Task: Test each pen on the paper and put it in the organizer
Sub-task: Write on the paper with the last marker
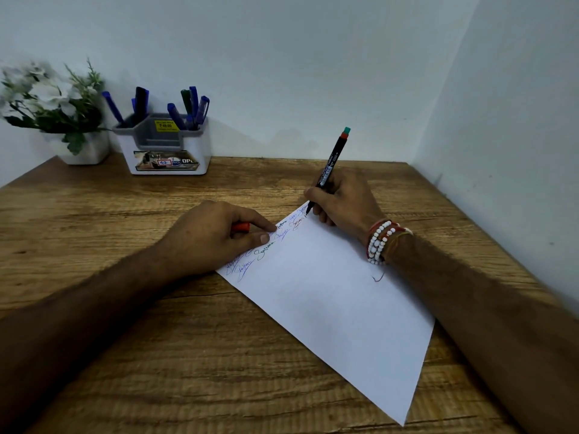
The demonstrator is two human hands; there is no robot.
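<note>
One paper sheet [329, 308], one organizer [200, 147], about seven stored pens [193, 100], one black pen [332, 161], one red cap [241, 227], one flowerpot [87, 153].

I log soft, even, slightly dim light. A faint shadow lies on the wall [313, 57] right of the organizer [166, 145]. Wide-angle distortion bows the table [94, 214] edges. Flowers [47, 95] at the left edge read blurred; lower corners smear.
</note>
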